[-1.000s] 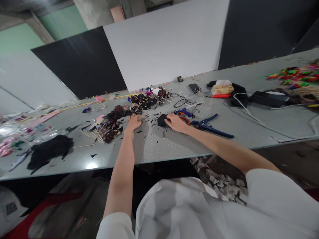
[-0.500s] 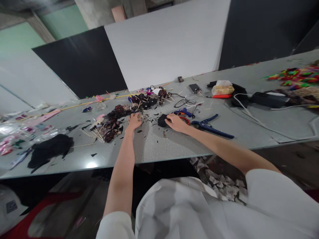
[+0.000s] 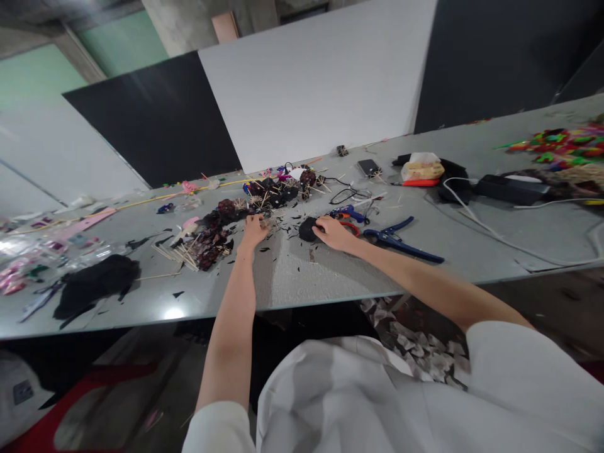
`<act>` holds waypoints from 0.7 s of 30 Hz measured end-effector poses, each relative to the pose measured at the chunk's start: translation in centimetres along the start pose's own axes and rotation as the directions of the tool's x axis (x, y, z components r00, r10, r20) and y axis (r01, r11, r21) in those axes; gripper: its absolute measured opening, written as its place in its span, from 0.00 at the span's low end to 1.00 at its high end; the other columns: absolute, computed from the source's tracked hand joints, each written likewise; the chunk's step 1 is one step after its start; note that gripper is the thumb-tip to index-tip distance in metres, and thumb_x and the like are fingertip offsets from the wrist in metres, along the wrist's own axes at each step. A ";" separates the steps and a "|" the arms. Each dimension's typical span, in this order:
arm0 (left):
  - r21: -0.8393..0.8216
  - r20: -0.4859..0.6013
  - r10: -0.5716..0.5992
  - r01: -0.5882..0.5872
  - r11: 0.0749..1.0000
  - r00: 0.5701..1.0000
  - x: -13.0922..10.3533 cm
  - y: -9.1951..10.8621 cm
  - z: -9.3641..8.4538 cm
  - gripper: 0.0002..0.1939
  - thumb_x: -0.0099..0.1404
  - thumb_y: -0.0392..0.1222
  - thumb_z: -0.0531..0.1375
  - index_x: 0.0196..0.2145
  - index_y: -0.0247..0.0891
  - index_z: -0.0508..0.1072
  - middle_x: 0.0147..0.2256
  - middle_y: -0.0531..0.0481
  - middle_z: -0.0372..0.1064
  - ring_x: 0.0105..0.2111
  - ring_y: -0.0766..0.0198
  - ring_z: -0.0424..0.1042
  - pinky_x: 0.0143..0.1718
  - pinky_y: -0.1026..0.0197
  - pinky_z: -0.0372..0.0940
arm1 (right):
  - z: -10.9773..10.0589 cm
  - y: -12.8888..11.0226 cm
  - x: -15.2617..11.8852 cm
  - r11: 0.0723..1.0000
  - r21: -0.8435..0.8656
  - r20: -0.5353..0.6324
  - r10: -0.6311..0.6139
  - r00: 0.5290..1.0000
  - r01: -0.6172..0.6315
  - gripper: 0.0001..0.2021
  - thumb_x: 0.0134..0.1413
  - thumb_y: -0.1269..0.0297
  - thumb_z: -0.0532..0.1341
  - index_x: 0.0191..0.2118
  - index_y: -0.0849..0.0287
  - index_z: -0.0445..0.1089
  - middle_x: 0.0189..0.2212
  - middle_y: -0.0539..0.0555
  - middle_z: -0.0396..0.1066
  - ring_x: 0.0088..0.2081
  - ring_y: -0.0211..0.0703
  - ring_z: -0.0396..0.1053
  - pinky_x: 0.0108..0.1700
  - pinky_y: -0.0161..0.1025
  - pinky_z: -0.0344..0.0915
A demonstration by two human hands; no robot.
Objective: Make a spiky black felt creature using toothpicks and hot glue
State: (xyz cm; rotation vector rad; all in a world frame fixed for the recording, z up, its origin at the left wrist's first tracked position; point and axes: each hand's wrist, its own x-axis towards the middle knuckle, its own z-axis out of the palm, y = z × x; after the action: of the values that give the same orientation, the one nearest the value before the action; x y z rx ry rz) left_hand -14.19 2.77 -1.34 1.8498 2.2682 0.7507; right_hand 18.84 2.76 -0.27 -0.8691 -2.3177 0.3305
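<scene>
My right hand [image 3: 334, 233] is closed on the right side of a rounded black lump [image 3: 307, 229], which rests on the grey table [image 3: 302, 277]. To its left, my left hand [image 3: 255, 230] is down at the tabletop with its fingers curled. What those fingers hold, if anything, is too small to make out. Thin wooden sticks [image 3: 187, 257] and a dark reddish-black clumped piece [image 3: 212, 248] lie left of that hand. Small black scraps [image 3: 284, 228] are scattered between the two hands. Just beyond the right hand is a blue glue gun [image 3: 349, 212].
Blue-handled cutters [image 3: 394, 240] lie to the right, near a red ring [image 3: 352, 228]. Farther back are a phone [image 3: 367, 167] and a tissue pack [image 3: 421, 168]. A white cable [image 3: 495, 233] crosses the right side. Black cloth [image 3: 97, 283] lies near the left front edge.
My left hand's fingers have shifted very slightly at the tabletop. My right hand keeps its place on the black lump.
</scene>
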 end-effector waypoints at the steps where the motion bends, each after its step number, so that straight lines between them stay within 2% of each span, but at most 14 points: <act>1: 0.003 -0.005 0.005 -0.005 1.000 1.000 0.0 -0.1 0.1 0.26 0.62 0.46 0.67 0.56 0.41 0.68 0.60 0.36 0.57 0.63 0.43 0.60 0.62 0.49 0.57 | 0.0 0.0 0.0 1.000 -0.001 0.001 -0.001 1.000 0.001 0.13 0.68 0.65 0.56 0.28 0.56 0.62 0.31 0.56 0.68 0.38 0.48 0.65 0.44 0.42 0.60; 5: 0.007 -0.031 0.013 -0.012 1.000 0.999 0.3 -0.4 0.2 0.23 0.66 0.42 0.63 0.58 0.40 0.68 0.60 0.34 0.60 0.64 0.42 0.59 0.64 0.47 0.55 | -0.1 0.0 -0.1 1.000 -0.006 0.006 -0.002 1.000 0.002 0.14 0.68 0.64 0.55 0.28 0.55 0.60 0.31 0.55 0.67 0.38 0.47 0.65 0.43 0.41 0.60; 8: 0.002 -0.038 0.033 -0.033 0.999 0.999 0.7 -0.6 0.2 0.16 0.69 0.39 0.58 0.54 0.40 0.72 0.57 0.36 0.66 0.64 0.44 0.61 0.65 0.48 0.55 | -0.2 -0.1 -0.1 1.000 -0.007 0.014 -0.004 1.000 0.004 0.14 0.68 0.64 0.55 0.28 0.55 0.60 0.30 0.55 0.67 0.38 0.47 0.65 0.43 0.41 0.60; 10: -0.009 -0.040 0.037 -0.037 0.999 0.999 0.9 -0.9 0.1 0.15 0.69 0.36 0.56 0.51 0.40 0.74 0.54 0.37 0.70 0.61 0.46 0.65 0.63 0.50 0.58 | -0.3 -0.2 -0.1 1.000 -0.008 0.020 -0.005 1.000 0.005 0.14 0.69 0.64 0.55 0.28 0.55 0.60 0.31 0.56 0.67 0.38 0.48 0.65 0.42 0.41 0.60; 14: -0.042 -0.062 0.007 -0.009 0.999 0.998 1.1 -1.4 0.0 0.17 0.69 0.34 0.56 0.53 0.39 0.74 0.51 0.39 0.75 0.54 0.48 0.72 0.56 0.53 0.63 | -0.3 -0.2 -0.1 1.000 -0.011 0.017 -0.001 1.000 0.001 0.14 0.68 0.65 0.55 0.28 0.55 0.61 0.31 0.56 0.67 0.38 0.48 0.65 0.43 0.41 0.60; 21: -0.107 -0.124 -0.013 -0.001 0.994 0.992 1.3 -2.1 0.2 0.14 0.68 0.36 0.58 0.49 0.36 0.78 0.45 0.39 0.79 0.50 0.46 0.75 0.53 0.51 0.65 | -0.1 0.0 -0.1 1.000 -0.007 0.017 -0.003 1.000 0.003 0.14 0.68 0.65 0.55 0.28 0.55 0.60 0.31 0.55 0.67 0.38 0.48 0.65 0.43 0.42 0.60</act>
State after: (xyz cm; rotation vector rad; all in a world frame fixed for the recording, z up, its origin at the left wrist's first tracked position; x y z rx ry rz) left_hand -16.30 3.73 -2.14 1.7951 2.2558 0.9914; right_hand 18.96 2.69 -0.19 -0.8696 -2.3370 0.3301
